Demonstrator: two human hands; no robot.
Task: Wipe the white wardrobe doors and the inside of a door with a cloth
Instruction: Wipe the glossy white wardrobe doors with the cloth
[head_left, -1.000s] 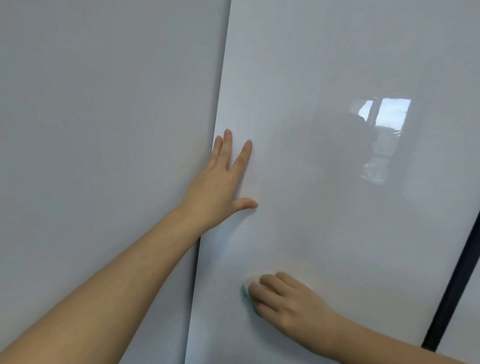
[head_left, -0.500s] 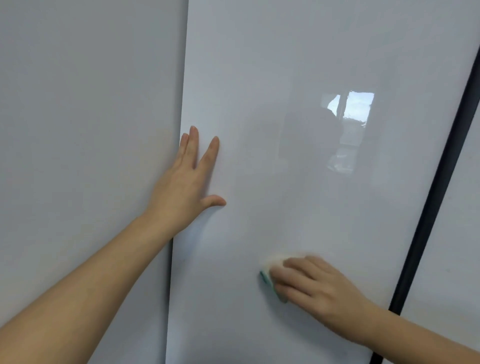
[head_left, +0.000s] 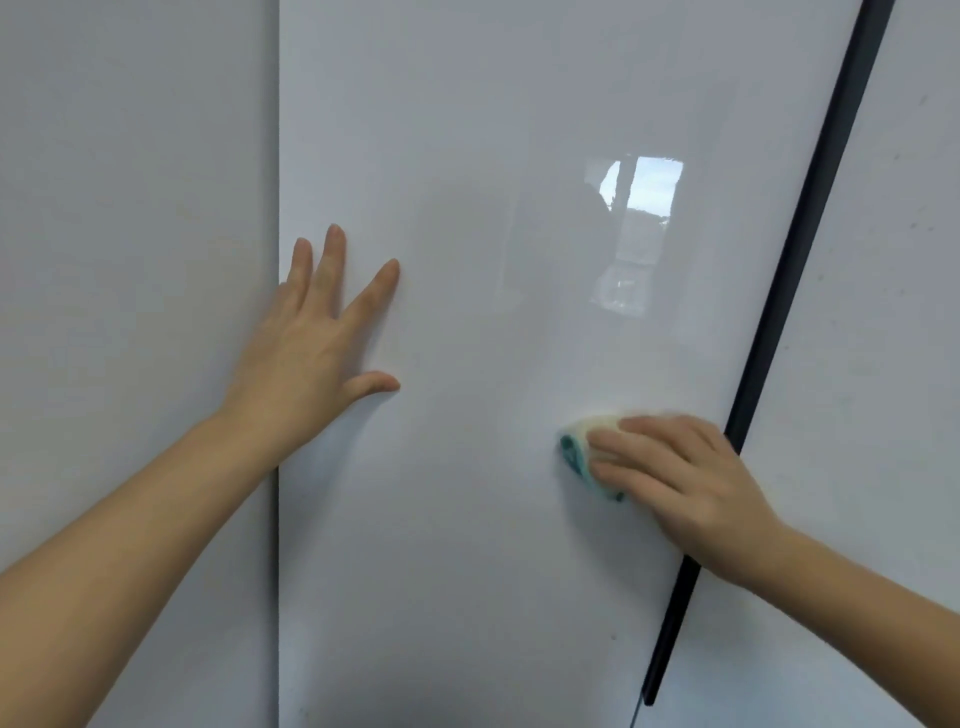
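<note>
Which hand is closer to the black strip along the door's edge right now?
Right. The right hand, pressing the cloth, overlaps the black strip; the left hand rests flat near the door's opposite edge.

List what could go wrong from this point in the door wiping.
1. The right hand presses the cloth close to the door's right edge, beside the dark gap; a longer stroke could slip off the panel and catch fingers there.
2. The left hand is spread flat on the glossy door and may leave prints on it.
3. Specks on the right panel look unwiped and could be missed.
</note>
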